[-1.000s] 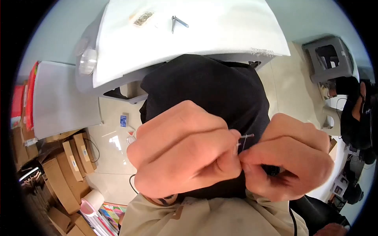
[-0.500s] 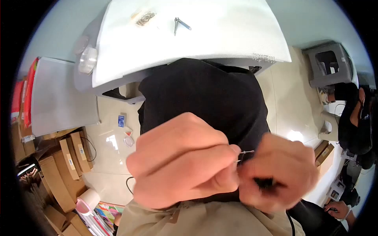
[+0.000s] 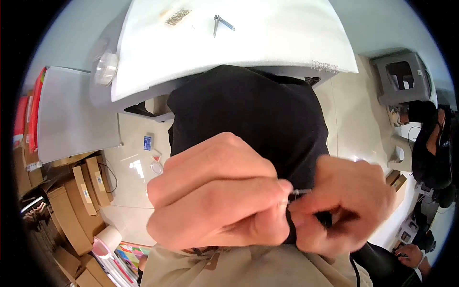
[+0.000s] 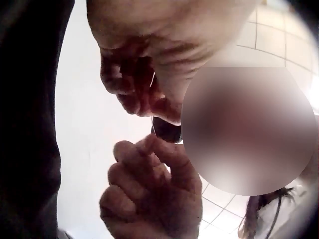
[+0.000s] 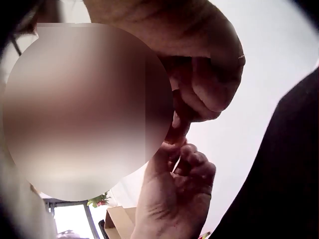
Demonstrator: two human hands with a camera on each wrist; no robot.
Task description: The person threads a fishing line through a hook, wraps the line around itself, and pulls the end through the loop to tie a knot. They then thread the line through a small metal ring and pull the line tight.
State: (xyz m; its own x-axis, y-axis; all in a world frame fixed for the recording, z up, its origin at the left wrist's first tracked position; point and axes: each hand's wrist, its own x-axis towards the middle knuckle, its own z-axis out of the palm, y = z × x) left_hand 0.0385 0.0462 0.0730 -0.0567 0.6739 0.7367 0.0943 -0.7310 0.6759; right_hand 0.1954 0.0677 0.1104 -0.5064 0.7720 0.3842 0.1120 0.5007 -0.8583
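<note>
In the head view, my left hand (image 3: 217, 193) pinches a small, thin metallic piece (image 3: 301, 192) between thumb and forefinger; its tip sticks out to the right. Close beside it, my right hand (image 3: 342, 205) has thumb and forefinger pinched together on a fine thread or wire. The left wrist view shows a thin strand (image 4: 153, 125) running between the left hand (image 4: 149, 59) above and the right hand (image 4: 154, 194) below. In the right wrist view the right hand (image 5: 199, 64) is above and the left hand (image 5: 177, 199) below, their fingertips close together.
Beyond the lap, a white-topped table (image 3: 267, 43) bears nail clippers (image 3: 222, 25), a small pile of metal bits (image 3: 179, 17) and small rings (image 3: 325, 66). A clear round container (image 3: 106, 68) stands at its left. Cardboard boxes (image 3: 67, 215) are at left, a grey stool (image 3: 400, 79) at right.
Both hands are lower in the head view than a second ago, the right one also slightly further left. The thin piece has moved down with them, still held by the left hand.
</note>
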